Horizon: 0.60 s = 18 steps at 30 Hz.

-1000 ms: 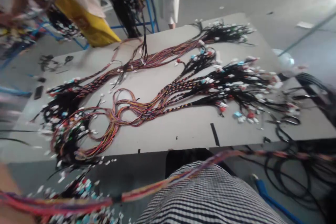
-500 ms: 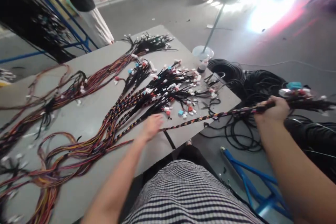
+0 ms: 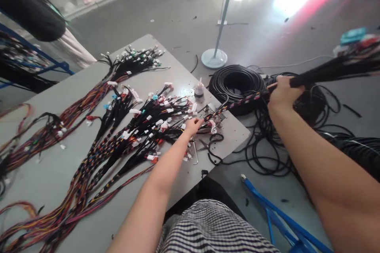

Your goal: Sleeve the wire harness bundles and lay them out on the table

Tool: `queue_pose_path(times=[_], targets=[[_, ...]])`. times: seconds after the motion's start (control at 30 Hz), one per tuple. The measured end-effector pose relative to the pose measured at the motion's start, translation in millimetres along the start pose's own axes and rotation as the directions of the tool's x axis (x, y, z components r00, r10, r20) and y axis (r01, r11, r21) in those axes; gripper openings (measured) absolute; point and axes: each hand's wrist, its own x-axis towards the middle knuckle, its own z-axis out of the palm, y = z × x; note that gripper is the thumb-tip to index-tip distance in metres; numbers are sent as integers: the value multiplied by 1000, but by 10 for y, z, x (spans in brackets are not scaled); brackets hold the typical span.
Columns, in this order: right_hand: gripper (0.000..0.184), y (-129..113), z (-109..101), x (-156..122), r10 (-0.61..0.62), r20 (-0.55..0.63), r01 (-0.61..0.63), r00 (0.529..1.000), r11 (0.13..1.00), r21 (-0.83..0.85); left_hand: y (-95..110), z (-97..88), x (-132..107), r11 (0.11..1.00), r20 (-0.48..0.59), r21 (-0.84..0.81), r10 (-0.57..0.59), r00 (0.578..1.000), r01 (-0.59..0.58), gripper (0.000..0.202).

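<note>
My right hand (image 3: 284, 94) is wrapped round a wire harness (image 3: 237, 103), raised beyond the table's right corner. The harness is black with coloured flecks and ends at the upper right in black branches and blue, red and white connectors, slightly blurred. On its lower stretch my left hand (image 3: 193, 126) is closed, fingers pinched together over the table. Left of that hand lie bundled harnesses (image 3: 160, 120) with white, red and blue connectors. Below it are black-handled scissors (image 3: 214, 147) and a thin bent metal rod (image 3: 195, 151).
A small dark-filled bottle (image 3: 199, 88) stands by the grey table's (image 3: 178, 184) far edge. Coils of black tubing (image 3: 237, 81), a stand's round base (image 3: 214, 58) and a blue frame (image 3: 267, 207) are on the floor. Another person's sleeve (image 3: 38, 12) shows at upper left.
My right hand has lifted the harness up and left. My left hand has moved right and up along it. The view has shifted to the right.
</note>
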Motion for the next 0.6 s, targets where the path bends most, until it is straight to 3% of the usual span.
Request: queue_pose_path(times=[0.1, 0.17, 0.23, 0.33, 0.4, 0.47, 0.5, 0.53, 0.57, 0.6], targets=[[17, 20, 219, 111, 4, 62, 2, 998, 995, -97, -46, 145, 145, 997, -24, 10, -71, 997, 71, 37], [16, -5, 378, 206, -48, 136, 77, 990, 973, -218, -48, 171, 141, 992, -22, -47, -120, 992, 119, 31], [23, -58, 578, 338, -81, 253, 166, 964, 927, -336, 0, 155, 132, 961, 74, -161, -217, 973, 226, 26], [53, -148, 830, 398, 38, 495, 232, 868, 851, -472, 110, 113, 156, 895, 294, -262, -281, 914, 360, 24], [61, -168, 813, 136, 120, 588, 313, 800, 753, -579, 155, 103, 181, 898, 322, -263, -264, 909, 354, 24], [48, -120, 594, -446, 170, 683, 469, 710, 609, -640, 163, 114, 197, 906, 288, -270, -248, 925, 327, 24], [39, -66, 432, -832, 231, 777, 562, 585, 576, -594, 157, 124, 200, 903, 269, -279, -252, 930, 325, 24], [32, 9, 259, -1248, 341, 843, 623, 417, 567, -538, 146, 137, 200, 898, 254, -290, -260, 932, 330, 24], [23, 102, 98, -1665, 421, 853, 631, 308, 581, -514, 134, 150, 199, 893, 242, -300, -270, 932, 336, 24], [15, 208, -35, -2055, 470, 846, 629, 252, 585, -512, 122, 162, 198, 889, 232, -307, -277, 932, 340, 25]])
